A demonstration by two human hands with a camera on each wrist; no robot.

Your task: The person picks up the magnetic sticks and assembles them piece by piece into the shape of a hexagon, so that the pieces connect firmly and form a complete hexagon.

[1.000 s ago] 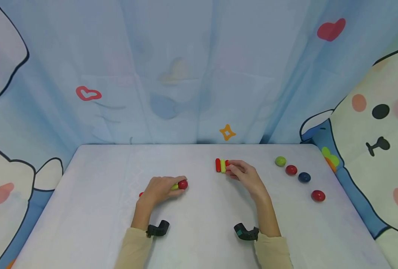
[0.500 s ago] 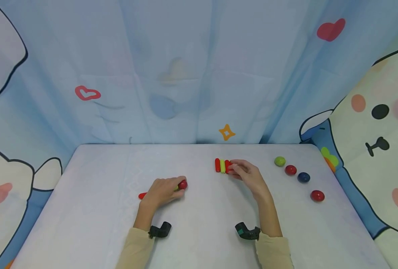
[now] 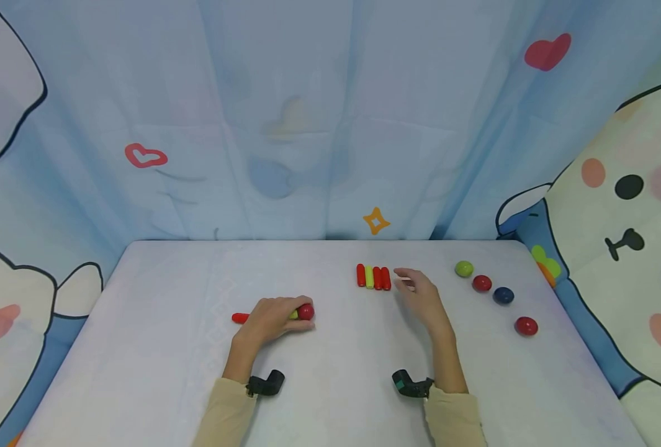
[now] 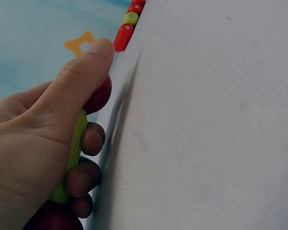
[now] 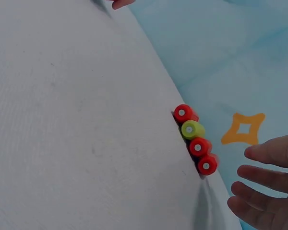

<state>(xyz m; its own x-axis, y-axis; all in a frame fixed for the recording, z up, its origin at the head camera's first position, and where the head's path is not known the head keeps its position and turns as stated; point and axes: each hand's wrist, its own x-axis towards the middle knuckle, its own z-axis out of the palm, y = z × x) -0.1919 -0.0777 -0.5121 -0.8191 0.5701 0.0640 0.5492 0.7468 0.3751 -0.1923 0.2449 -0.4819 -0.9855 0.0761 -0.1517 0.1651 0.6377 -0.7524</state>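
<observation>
In the head view my left hand [image 3: 270,321] holds a chain of toy building rods and balls. From its finger side peeks a red ball [image 3: 305,311]; a red rod [image 3: 240,318] sticks out at the other side. The left wrist view shows the fingers curled round a yellow-green rod [image 4: 76,143], with a dark red ball [image 4: 54,218] at its lower end. My right hand [image 3: 422,299] hovers just right of a row of rods, apart from them. That row has red rods [image 3: 385,279] and one yellow-green rod [image 3: 369,277], side by side.
Toward the right of the white table [image 3: 330,385] lie loose balls: a green ball [image 3: 464,269], a red ball [image 3: 481,284], a dark blue ball [image 3: 503,295] and another red ball [image 3: 526,326]. A patterned blue curtain [image 3: 308,186] hangs behind the table's far edge.
My right hand has let go of the last red rod and drawn back to the right, so the whole row shows. The left hand stays nearly in place, still gripping the chain.
</observation>
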